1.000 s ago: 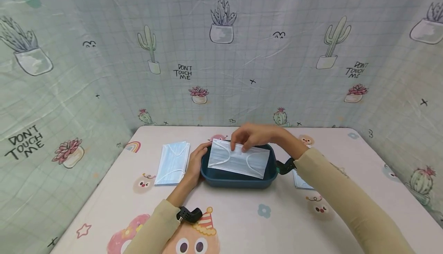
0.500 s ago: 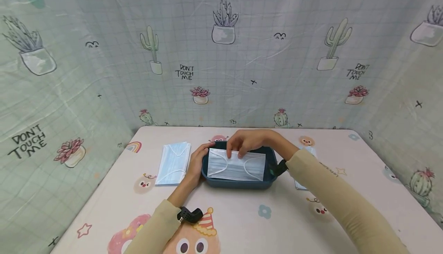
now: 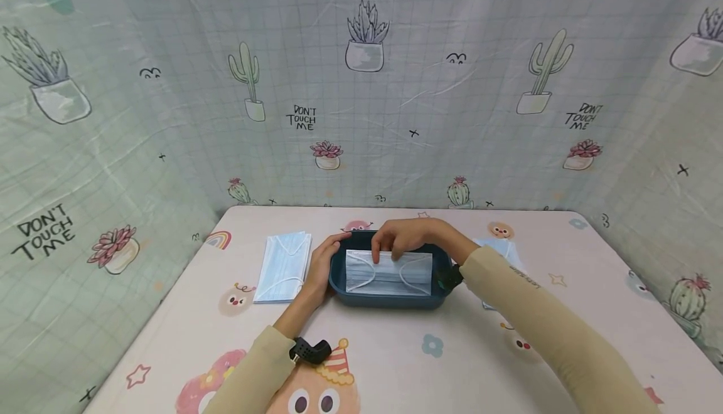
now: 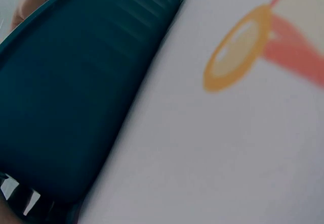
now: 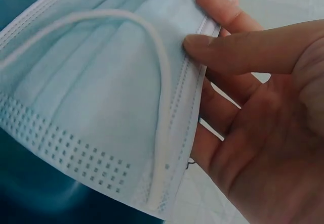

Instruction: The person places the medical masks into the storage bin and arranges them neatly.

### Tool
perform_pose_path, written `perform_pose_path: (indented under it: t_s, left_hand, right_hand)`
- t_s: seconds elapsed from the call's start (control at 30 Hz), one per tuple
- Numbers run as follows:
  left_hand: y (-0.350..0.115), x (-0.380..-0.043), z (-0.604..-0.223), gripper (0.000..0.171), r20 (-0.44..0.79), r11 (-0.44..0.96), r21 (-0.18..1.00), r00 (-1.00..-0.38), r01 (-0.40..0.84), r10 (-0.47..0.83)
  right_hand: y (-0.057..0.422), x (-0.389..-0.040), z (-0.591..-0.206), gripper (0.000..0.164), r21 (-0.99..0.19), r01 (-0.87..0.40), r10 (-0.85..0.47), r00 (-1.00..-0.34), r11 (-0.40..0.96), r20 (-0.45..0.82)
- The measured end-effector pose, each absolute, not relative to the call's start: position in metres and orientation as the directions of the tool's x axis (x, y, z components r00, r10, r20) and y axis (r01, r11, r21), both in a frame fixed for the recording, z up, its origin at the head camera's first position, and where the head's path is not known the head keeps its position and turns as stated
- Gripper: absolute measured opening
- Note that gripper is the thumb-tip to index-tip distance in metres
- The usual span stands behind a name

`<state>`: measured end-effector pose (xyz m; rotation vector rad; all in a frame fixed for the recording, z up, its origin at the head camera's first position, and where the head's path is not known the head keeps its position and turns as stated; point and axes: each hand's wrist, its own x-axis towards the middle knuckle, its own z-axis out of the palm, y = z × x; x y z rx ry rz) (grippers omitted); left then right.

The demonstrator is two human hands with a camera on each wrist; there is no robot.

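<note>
A dark teal plastic basket [image 3: 390, 302] stands at mid-table. In it is a pale blue disposable face mask [image 3: 390, 278] with white ear loops, lying lengthwise. My right hand [image 3: 402, 236] reaches over from the back right and pinches the mask's far edge. In the right wrist view the thumb [image 5: 223, 52] lies on the mask's near face, with other fingers behind it. My left hand [image 3: 322, 263] holds the basket's left end, its fingertips bent round the rim at the back corner. The left wrist view mostly shows the basket's outer wall [image 4: 76, 97].
A stack of face masks [image 3: 282, 266] lies left of the basket. More masks [image 3: 503, 248] lie on the right, partly hidden under my right forearm. The tabletop [image 3: 390, 364] carries cartoon prints, and a printed cloth [image 3: 390, 150] rises behind and at both sides.
The mask in my right hand has come down and levelled out inside the basket, from tilted over its rim. My right hand has lowered with it. The left hand stays in place.
</note>
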<state>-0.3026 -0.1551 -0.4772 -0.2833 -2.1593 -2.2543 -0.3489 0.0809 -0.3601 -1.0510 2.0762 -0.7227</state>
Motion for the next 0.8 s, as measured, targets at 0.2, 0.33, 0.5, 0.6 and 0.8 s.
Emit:
perform_pose_path:
  t_s: [0.2, 0.33, 0.5, 0.6, 0.8]
  left_hand:
    - [-0.156, -0.304, -0.479, 0.041, 0.13, -0.046, 0.991, -0.985, 0.126, 0.115]
    - [-0.155, -0.304, -0.48, 0.041, 0.131, -0.039, 0.991, -0.984, 0.127, 0.118]
    - [-0.154, -0.303, -0.481, 0.042, 0.135, -0.03, 0.991, -0.984, 0.132, 0.12]
    - [-0.154, -0.302, -0.481, 0.042, 0.145, -0.025, 0.989, -0.982, 0.143, 0.118]
    - [-0.155, -0.302, -0.482, 0.042, 0.153, -0.015, 0.988, -0.981, 0.152, 0.12]
  right_hand:
    - [0.076, -0.351, -0.363, 0.04, -0.65, -0.477, -0.793, -0.491, 0.591, -0.361]
    - [0.075, -0.353, -0.364, 0.042, -0.6, -0.482, -0.759, -0.52, 0.639, -0.391]
    - [0.077, -0.356, -0.369, 0.044, -0.559, -0.489, -0.734, -0.55, 0.669, -0.398]
    - [0.078, -0.356, -0.374, 0.046, -0.535, -0.516, -0.735, -0.568, 0.669, -0.371]
    - [0.073, -0.353, -0.374, 0.05, -0.459, -0.548, -0.711, -0.599, 0.699, -0.368]
